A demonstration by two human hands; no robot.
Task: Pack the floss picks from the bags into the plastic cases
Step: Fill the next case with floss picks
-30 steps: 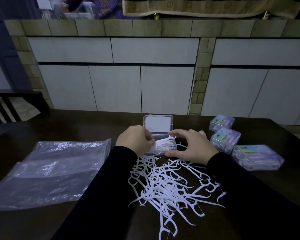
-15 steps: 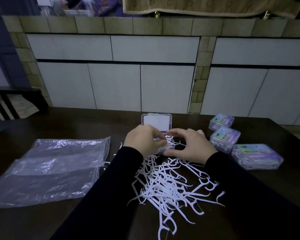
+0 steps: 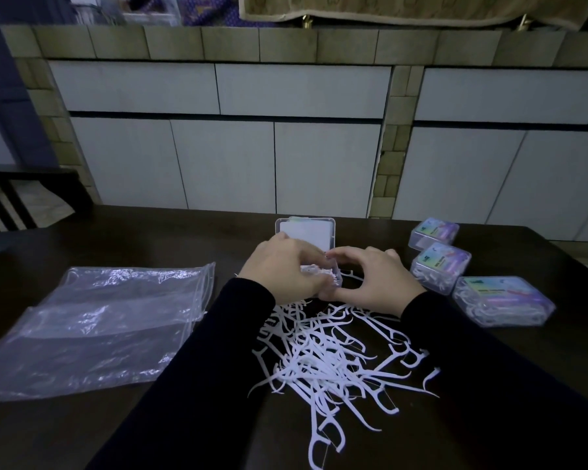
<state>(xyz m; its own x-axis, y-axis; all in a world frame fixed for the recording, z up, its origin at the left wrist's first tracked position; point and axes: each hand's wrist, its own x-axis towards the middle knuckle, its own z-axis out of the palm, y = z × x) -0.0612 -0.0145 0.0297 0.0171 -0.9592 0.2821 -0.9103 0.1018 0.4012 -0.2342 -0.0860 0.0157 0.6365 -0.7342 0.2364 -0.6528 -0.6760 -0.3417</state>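
Observation:
A clear plastic case [image 3: 333, 276] stands on the dark table with its lid [image 3: 305, 230] raised behind it. White floss picks [image 3: 314, 270] fill its base. My left hand [image 3: 282, 271] lies over the case's left side, fingers curled down on the picks. My right hand [image 3: 374, 281] grips the case's right front corner between thumb and fingers. A loose heap of white floss picks [image 3: 330, 361] is spread on the table just in front of my hands, between my black sleeves.
Empty clear plastic bags [image 3: 92, 323] lie flat at the left. Three closed, filled cases sit in a row at the right: [image 3: 433, 232], [image 3: 440, 266], [image 3: 503, 300]. A chair back [image 3: 11, 198] stands at the far left. Cabinets are behind the table.
The bundle of picks held over the case has gone down into its base. My left hand has shifted right and lower over the case; my right hand stays at its right side.

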